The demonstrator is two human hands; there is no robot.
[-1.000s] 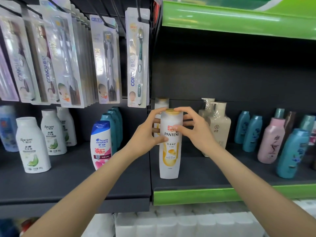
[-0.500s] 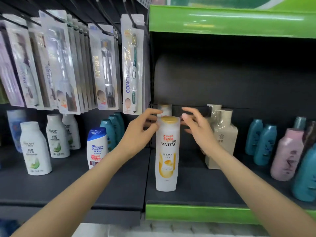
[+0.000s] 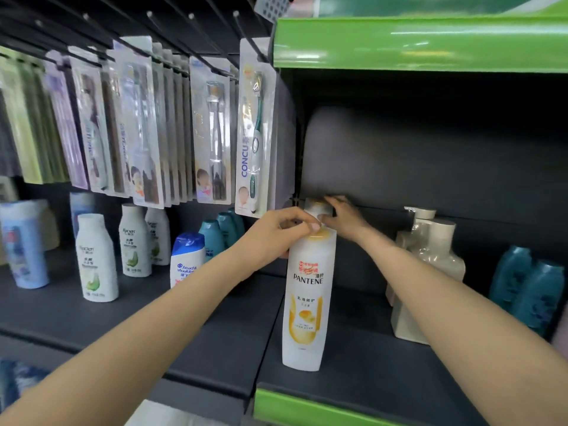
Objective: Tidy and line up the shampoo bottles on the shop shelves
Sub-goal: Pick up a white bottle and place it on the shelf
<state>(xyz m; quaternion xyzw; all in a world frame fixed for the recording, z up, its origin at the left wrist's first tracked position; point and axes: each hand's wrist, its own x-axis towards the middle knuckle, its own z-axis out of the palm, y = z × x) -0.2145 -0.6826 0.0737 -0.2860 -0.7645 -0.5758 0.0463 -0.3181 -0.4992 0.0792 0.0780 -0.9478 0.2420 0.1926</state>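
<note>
front bottle (image 3: 307, 299) upright at shelf (image 3: 384, 379) edge | left hand (image 3: 273, 232) pinched on its cap | rear bottle (image 3: 316, 207) at 12 o'clock behind, right hand (image 3: 344, 215) nearer, seemingly clamped on it

Both hands (image 3: 307, 224) at rear bottle (image 3: 318, 207) behind upright Pantene bottle (image 3: 307, 299).

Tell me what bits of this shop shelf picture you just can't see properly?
All in the head view:
- The second bottle at the back: the front Pantene bottle and both hands cover its body and label.
- Right hand: its fingers curl behind that back bottle.
- Teal bottles: labels too blurred to read.
- Pink shape: cut off by the right edge.
- Head & Shoulders bottle: lower part hidden by the left forearm.
</note>
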